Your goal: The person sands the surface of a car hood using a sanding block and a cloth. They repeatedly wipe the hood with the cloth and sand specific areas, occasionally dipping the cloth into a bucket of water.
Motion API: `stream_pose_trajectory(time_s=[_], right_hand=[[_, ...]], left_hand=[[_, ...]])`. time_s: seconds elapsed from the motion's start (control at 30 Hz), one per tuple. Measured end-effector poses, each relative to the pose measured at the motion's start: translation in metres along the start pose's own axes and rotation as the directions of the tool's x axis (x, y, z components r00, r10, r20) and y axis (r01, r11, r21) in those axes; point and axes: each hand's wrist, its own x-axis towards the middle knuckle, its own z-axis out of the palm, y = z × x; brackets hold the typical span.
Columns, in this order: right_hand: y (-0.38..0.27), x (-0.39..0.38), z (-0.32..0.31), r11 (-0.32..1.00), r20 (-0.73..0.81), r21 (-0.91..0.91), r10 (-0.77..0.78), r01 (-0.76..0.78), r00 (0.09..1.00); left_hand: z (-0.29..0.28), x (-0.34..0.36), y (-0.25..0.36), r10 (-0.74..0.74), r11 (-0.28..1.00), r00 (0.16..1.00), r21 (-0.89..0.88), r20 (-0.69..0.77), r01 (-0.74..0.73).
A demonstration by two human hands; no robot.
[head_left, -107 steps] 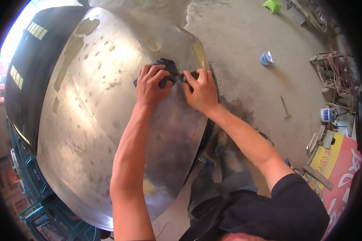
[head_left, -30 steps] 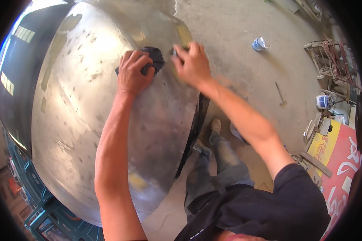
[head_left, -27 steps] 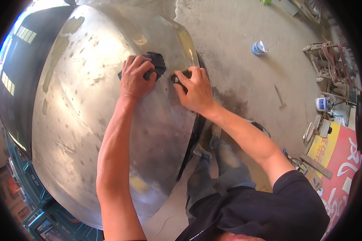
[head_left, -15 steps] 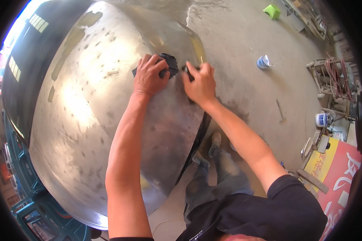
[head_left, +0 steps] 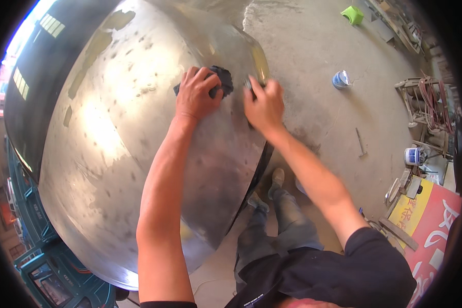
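A large car hood (head_left: 210, 159) with bare, shiny metal, dark specks and grey-green patches curves across the left and middle of the view. My left hand (head_left: 197, 95) is closed around a crumpled black cloth (head_left: 224, 79) and presses it against the metal. To its right, near the hood's right edge, my right hand (head_left: 266, 108) is curled with its fingers drawn together. A small greyish thing (head_left: 248, 83) shows at those fingertips, mostly covered and blurred, so its kind cannot be made out.
On the concrete floor to the right stand a blue-and-white bucket (head_left: 340, 79) and a green stool (head_left: 352, 15); a hammer-like tool (head_left: 361, 142) lies there too. Further right are a rack with hoses (head_left: 430, 105), another bucket (head_left: 412, 156) and a red-and-yellow board (head_left: 431, 215). Teal plastic cases (head_left: 61, 274) sit lower left.
My right hand has shifted slightly to the right along the hood's edge, away from my left hand. My left hand keeps its place on the metal with the cloth. The whole view has shifted slightly.
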Motion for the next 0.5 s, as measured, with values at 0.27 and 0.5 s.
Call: stream_pose_trajectory(time_s=[0.27,0.5], right_hand=[[-0.004,0.052,0.011,0.997,0.028,0.003,0.081,-0.081,0.996],[-0.004,0.029,0.005,0.994,0.041,-0.01,0.107,-0.106,0.993]], left_hand=[[0.004,0.01,0.011,0.003,0.999,1.0,-0.033,-0.019,-0.004],[0.003,0.011,0.006,0.049,0.998,0.999,-0.032,-0.016,-0.049]])
